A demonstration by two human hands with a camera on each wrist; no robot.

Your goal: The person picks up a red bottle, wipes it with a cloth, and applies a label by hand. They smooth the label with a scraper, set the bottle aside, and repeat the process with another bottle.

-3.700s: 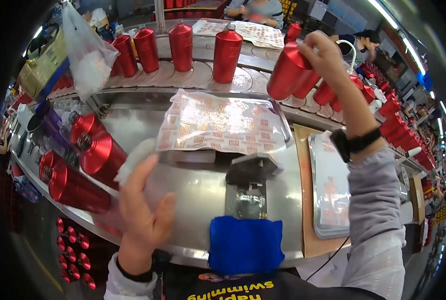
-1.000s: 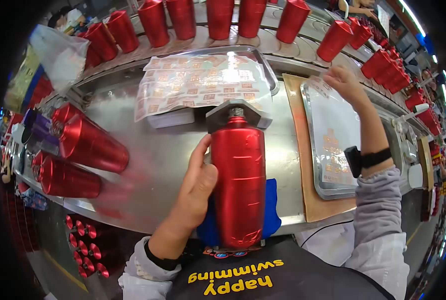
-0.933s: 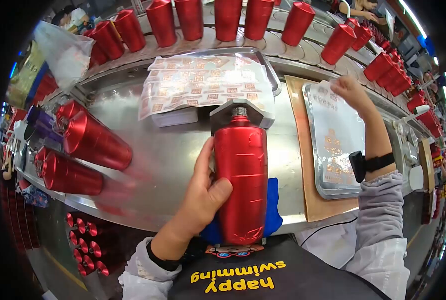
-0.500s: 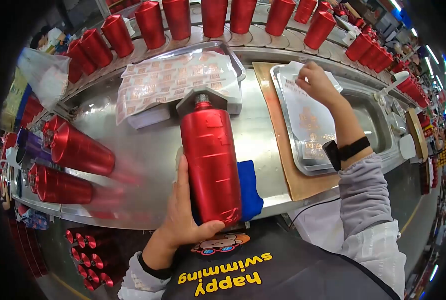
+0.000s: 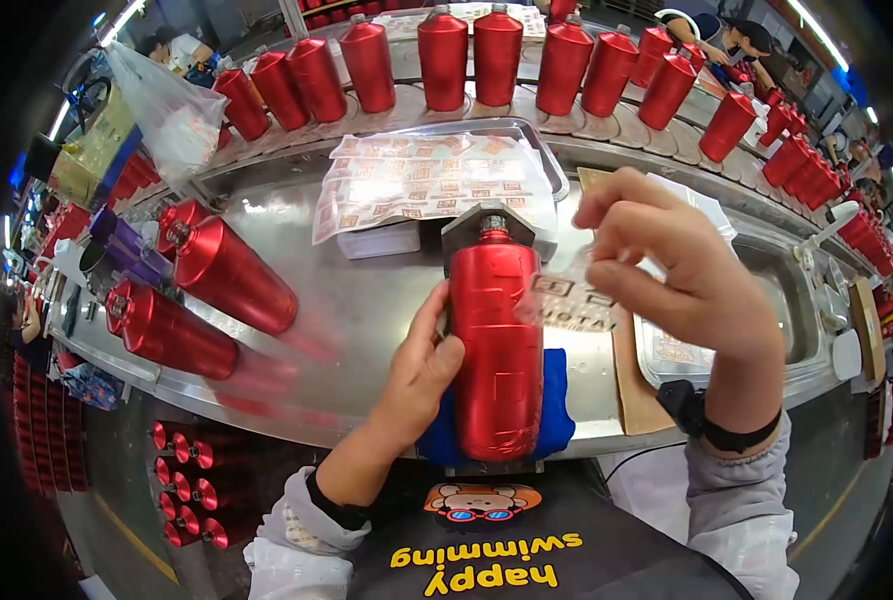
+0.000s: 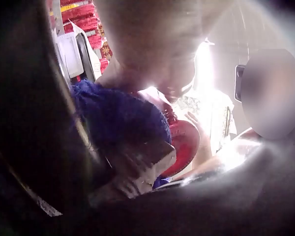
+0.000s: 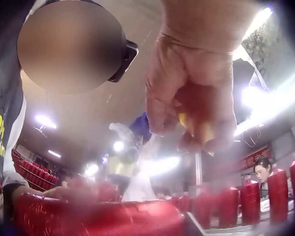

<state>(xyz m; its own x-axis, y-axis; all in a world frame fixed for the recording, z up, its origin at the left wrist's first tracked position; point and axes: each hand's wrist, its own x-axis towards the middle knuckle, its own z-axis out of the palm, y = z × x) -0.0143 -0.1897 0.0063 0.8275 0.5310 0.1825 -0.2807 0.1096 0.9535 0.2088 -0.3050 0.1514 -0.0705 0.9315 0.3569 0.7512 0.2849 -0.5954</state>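
A red metallic bottle (image 5: 496, 370) lies with its neck in a grey angled holder (image 5: 536, 238) and its lower body over a blue cloth (image 5: 558, 400). My left hand (image 5: 411, 380) holds the bottle's left side, thumb toward the top and fingers along the flank. Beside the bottle's right shoulder, my right hand (image 5: 691, 270) pinches a clear film label (image 5: 574, 300) printed with dark characters and letters. The label overlaps the bottle's edge in the head view. In the right wrist view the bottle (image 7: 113, 216) shows below the curled fingers.
Several red bottles (image 5: 441, 65) stand on the curved conveyor behind. Red bottles (image 5: 231, 275) lean at the left. A tray with printed sheets (image 5: 416, 180) sits at the back; another tray (image 5: 671, 360) rests on brown board (image 5: 641, 400) at right, beside a sink (image 5: 766, 280).
Earlier, my right hand had a bottle at the conveyor. Later, with a bottle in the holder, it reached over the right tray; now it has come left to the bottle with a film label.
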